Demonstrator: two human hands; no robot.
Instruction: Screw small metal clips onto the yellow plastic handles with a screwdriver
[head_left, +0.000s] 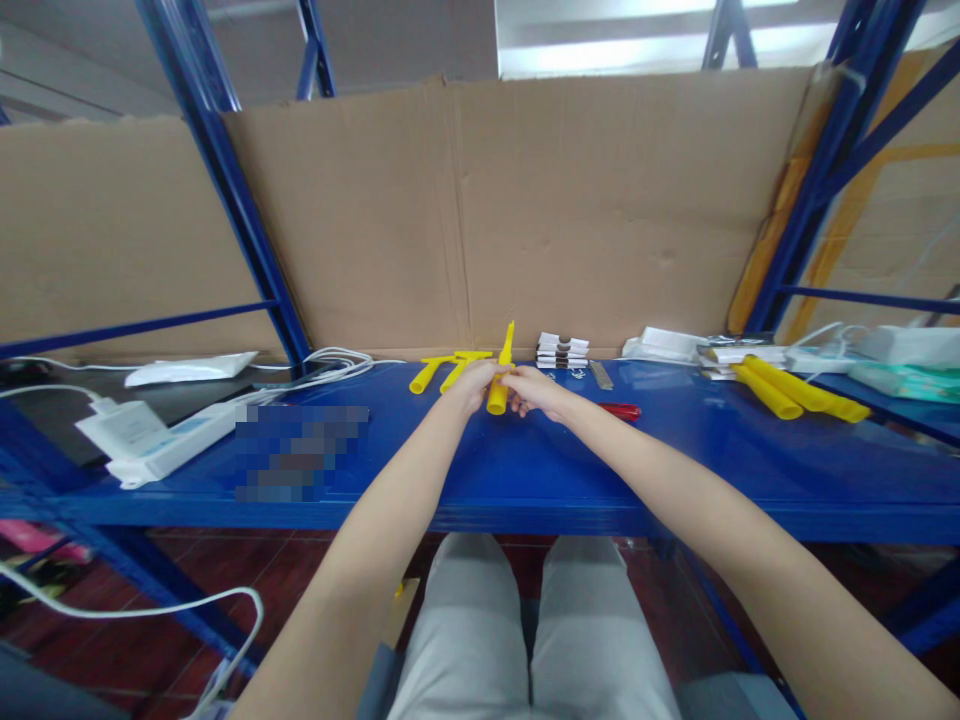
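Over there the left hand (474,386) and right hand (537,391) have their fingers pinched on a yellow piece (496,399) near the middle of the worktop's (525,475) back edge, seemingly working it between them, which likely calls for steady two-handed control next.

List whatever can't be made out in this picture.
All in the head view:
Held yellow piece: its middle is hidden by the left hand and right hand.
Pixelated patch on the blue shelf: blurred into squares, contents unreadable.
Red object: partly hidden behind the right forearm.
White marks before the white stack: too small to read.
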